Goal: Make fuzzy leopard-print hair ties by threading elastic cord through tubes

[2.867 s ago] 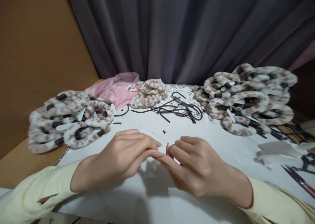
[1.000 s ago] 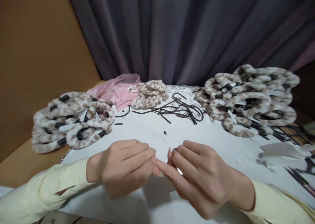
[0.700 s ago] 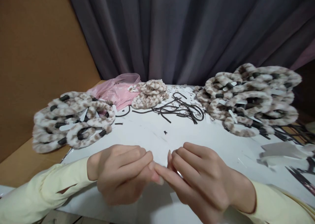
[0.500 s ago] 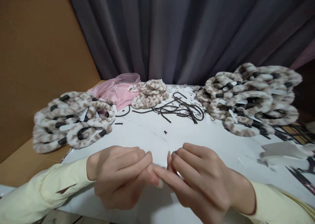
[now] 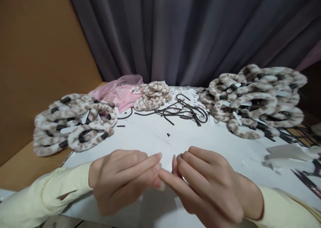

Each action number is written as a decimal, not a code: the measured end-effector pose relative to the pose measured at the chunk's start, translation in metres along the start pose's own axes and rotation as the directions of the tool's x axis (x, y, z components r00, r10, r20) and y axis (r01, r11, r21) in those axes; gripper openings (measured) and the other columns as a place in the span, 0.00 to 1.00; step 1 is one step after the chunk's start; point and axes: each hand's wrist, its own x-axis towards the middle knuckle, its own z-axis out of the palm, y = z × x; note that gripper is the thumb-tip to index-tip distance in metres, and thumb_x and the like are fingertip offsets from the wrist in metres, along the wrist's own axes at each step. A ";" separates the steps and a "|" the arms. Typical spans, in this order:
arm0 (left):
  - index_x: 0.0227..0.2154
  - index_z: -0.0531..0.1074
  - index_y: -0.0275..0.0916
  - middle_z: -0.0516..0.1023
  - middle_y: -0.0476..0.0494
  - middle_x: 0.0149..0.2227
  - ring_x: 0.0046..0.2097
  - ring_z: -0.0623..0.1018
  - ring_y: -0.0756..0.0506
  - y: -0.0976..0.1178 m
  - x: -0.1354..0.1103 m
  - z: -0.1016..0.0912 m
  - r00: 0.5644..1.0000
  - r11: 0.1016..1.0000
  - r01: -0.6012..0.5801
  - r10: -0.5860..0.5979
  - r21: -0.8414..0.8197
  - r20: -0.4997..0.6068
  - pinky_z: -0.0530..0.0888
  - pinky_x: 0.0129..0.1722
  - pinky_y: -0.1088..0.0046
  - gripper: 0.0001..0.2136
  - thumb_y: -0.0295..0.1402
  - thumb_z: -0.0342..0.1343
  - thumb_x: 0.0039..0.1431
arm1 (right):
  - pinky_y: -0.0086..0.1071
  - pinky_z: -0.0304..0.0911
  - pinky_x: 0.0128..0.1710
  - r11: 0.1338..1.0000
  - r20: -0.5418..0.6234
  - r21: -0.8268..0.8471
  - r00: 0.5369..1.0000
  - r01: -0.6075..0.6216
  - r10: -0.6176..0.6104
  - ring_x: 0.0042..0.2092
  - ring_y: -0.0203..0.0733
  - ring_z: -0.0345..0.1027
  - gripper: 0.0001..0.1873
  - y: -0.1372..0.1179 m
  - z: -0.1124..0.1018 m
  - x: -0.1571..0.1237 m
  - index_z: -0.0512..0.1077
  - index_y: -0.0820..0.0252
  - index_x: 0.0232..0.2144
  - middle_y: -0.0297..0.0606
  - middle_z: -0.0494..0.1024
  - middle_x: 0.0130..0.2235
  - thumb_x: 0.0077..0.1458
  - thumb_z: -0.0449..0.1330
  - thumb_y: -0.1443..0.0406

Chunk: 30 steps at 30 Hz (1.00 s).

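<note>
Above the near part of the white table, both my hands are closed and face each other. My left hand (image 5: pixel 122 179) has its thumb and fingers pinched together, the index finger stretched toward the other hand. My right hand (image 5: pixel 210 183) is curled, with one outstretched finger reaching to the left hand's fingertips. A small bright glint shows under the right fingers, too little to name. Whatever either hand holds is hidden. Ahead of them lies a tiny dark scrap (image 5: pixel 168 134).
Spotted plush rings with black bands and white tags are heaped at left (image 5: pixel 75 122) and right (image 5: pixel 255 101). Further back are a smaller plush pile (image 5: pixel 154 96), a pink plastic bag (image 5: pixel 117 91) and tangled dark cords (image 5: pixel 185 111). Scissors (image 5: pixel 306 181) and white paper (image 5: pixel 288 154) lie at right.
My left index finger has straightened and moved slightly right. The right hand has shifted a little right. Everything on the table stays where it was.
</note>
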 end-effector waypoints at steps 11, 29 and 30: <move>0.38 0.70 0.32 0.78 0.43 0.32 0.34 0.75 0.51 -0.007 0.030 -0.006 0.987 0.951 0.140 -0.112 -0.276 0.113 0.74 0.35 0.78 0.06 0.24 0.49 0.62 | 0.33 0.46 0.18 0.993 -0.051 -0.106 0.997 0.045 -0.051 0.19 0.39 0.56 0.09 0.003 0.004 -0.001 0.73 0.71 0.28 0.38 0.65 0.16 0.47 0.53 0.73; 0.33 0.65 0.37 0.80 0.43 0.36 0.34 0.77 0.51 0.002 0.021 -0.004 0.990 0.975 0.136 -0.139 -0.177 -0.004 0.73 0.35 0.74 0.05 0.21 0.49 0.59 | 0.33 0.48 0.16 0.992 -0.062 -0.110 0.996 0.065 -0.072 0.18 0.40 0.58 0.14 0.001 0.008 -0.001 0.75 0.75 0.29 0.40 0.68 0.15 0.46 0.51 0.73; 0.32 0.65 0.37 0.80 0.43 0.36 0.33 0.77 0.51 0.002 0.020 -0.004 0.991 0.976 0.129 -0.133 -0.174 -0.010 0.73 0.34 0.74 0.04 0.22 0.49 0.60 | 0.33 0.47 0.16 0.992 -0.053 -0.106 0.996 0.064 -0.070 0.18 0.40 0.58 0.14 0.001 0.008 -0.001 0.75 0.75 0.29 0.40 0.68 0.15 0.46 0.51 0.73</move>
